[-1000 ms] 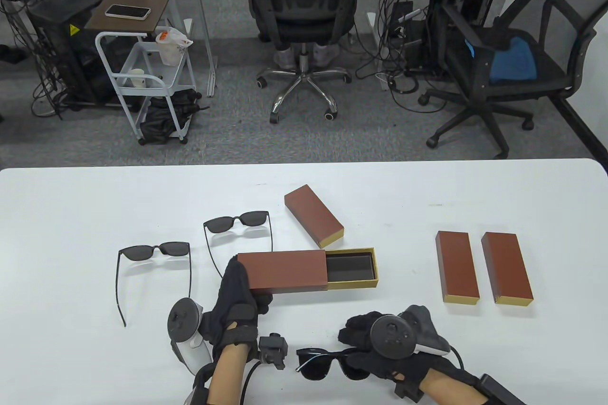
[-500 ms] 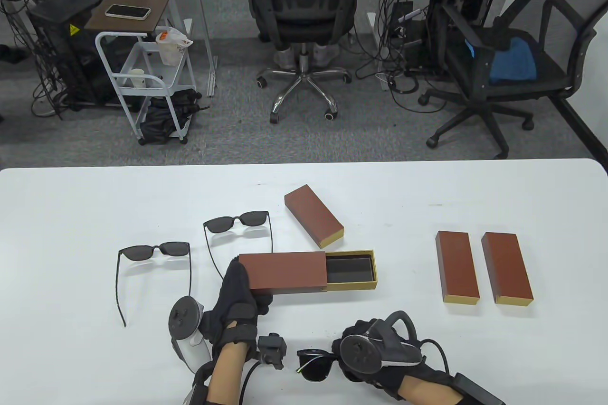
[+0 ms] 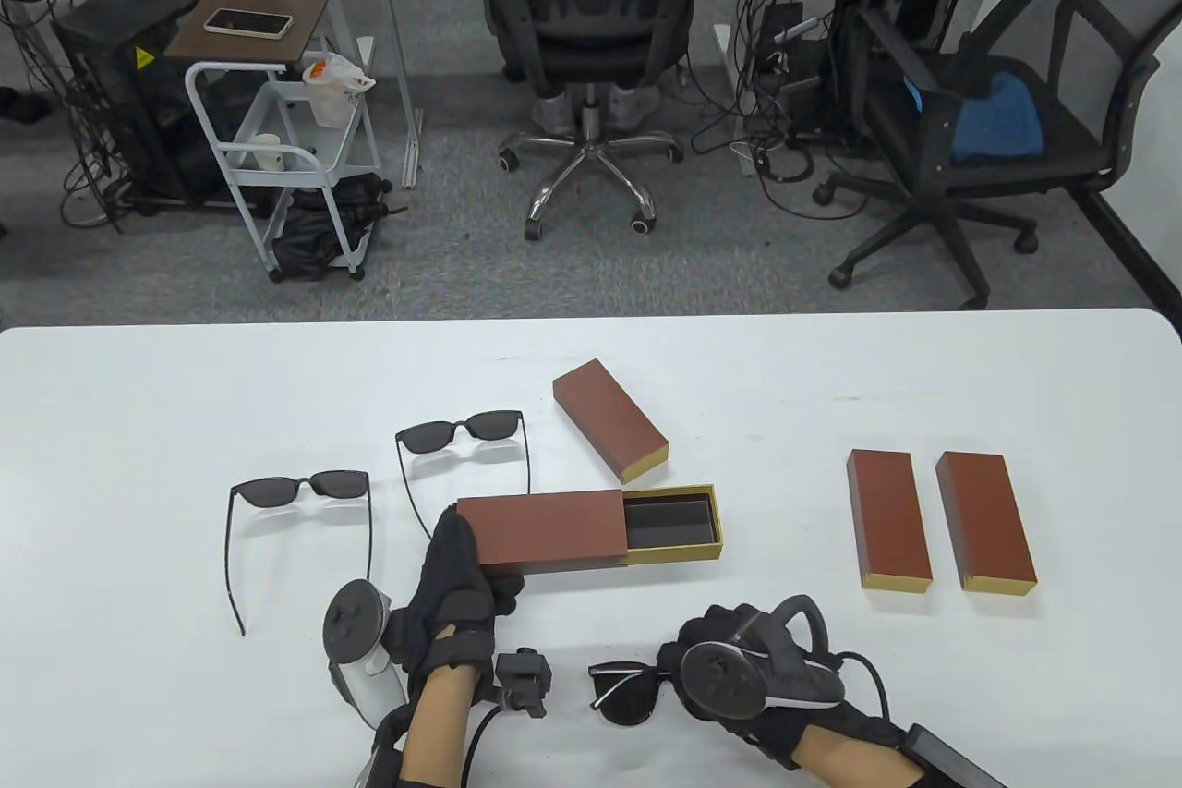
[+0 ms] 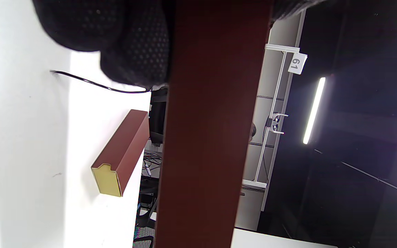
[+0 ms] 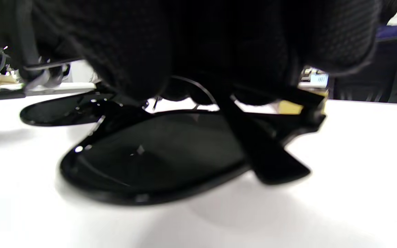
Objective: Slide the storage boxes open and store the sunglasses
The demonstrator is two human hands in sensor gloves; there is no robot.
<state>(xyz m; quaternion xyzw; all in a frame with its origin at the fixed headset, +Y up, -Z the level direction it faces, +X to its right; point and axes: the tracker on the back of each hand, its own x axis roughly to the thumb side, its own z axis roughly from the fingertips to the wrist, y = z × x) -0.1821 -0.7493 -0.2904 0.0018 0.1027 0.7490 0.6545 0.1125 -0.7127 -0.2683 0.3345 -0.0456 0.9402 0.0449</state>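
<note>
My right hand (image 3: 739, 668) grips folded black plastic sunglasses (image 3: 628, 688); the half-open brown-and-gold cardboard drawer box (image 3: 586, 527), gripped by my left hand (image 3: 457, 580), lies crosswise just beyond.

Beyond the white worktop (image 3: 138, 418) we saw two black office chairs (image 3: 586, 21) (image 3: 1007, 123) on grey carpet, a phone (image 3: 247, 22) lying on a small brown side table (image 3: 259, 10), a white trolley (image 3: 277, 169), and cables (image 3: 766, 86) tangled under the desks.
</note>
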